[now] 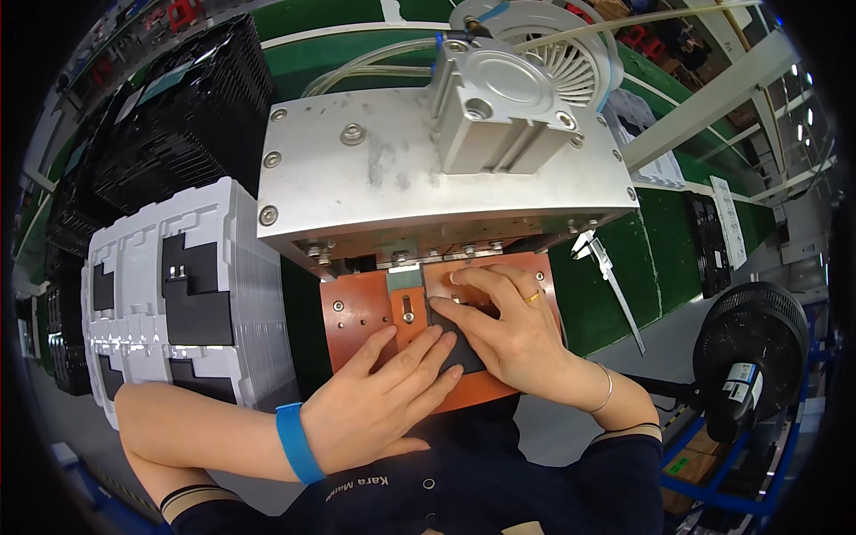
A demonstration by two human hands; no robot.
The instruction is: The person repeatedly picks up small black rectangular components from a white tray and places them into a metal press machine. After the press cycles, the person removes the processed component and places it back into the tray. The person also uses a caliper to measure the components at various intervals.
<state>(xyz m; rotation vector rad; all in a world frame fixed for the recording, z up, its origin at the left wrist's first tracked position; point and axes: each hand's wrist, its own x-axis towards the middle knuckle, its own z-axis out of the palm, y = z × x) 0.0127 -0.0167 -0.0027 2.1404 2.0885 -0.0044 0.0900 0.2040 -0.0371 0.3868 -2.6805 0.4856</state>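
Note:
A thin black flat piece (457, 350) lies on the orange-brown fixture plate (357, 309), under the front of a silver press (357, 169). My left hand (382, 399) is open, its fingers stretched over the plate and the fingertips at the piece's left edge. From the right, my right hand (513, 334) reaches over the piece with bent, parted fingers; its thumb tip touches near the upper left edge. The palm hides part of the piece. Left of it, a small orange block (408, 308) with a slot and a screw is fixed on the plate.
On the left, stacked white trays (178, 214) carry black flat pieces, with tall stacks of black trays (178, 134) behind. A caliper (615, 290) lies on the green bench (664, 241) to the right. A black fan (749, 357) stands at far right. A metal cylinder (504, 107) tops the press.

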